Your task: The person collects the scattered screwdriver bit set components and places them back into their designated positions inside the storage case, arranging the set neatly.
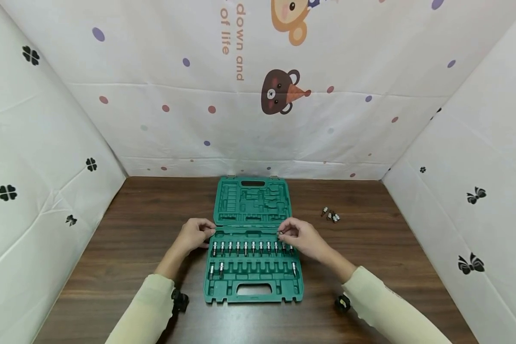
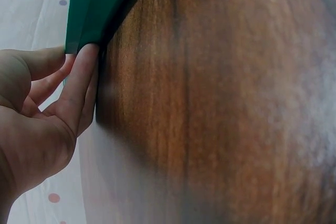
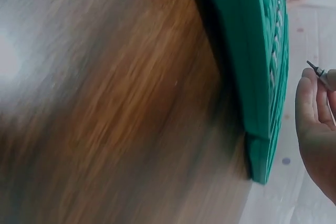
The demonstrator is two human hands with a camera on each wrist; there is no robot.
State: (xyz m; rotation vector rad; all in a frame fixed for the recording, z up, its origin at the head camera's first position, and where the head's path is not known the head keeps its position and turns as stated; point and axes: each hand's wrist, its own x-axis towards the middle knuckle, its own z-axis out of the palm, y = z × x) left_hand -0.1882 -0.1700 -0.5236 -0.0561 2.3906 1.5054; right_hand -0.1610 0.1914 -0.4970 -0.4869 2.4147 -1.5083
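A green plastic tool case [image 1: 251,282] lies unfolded on the table. Bit sockets [image 1: 253,247] with silver bases and dark tips fill its upper row; the lower row has two at the left and one at the right. My left hand [image 1: 194,234] pinches the case's left edge near the hinge, its thumb and fingers also at the green edge [image 2: 86,19] in the left wrist view. Above the right end of the upper row, my right hand [image 1: 303,236] pinches a small bit socket [image 3: 320,72] between thumb and fingers, its dark tip sticking out.
Several loose bit sockets [image 1: 333,216] lie on the brown wooden table [image 1: 155,200], right of the case. The case's moulded lid [image 1: 253,203] lies back toward the printed cloth wall [image 1: 241,134]. Cloth walls also stand at left and right.
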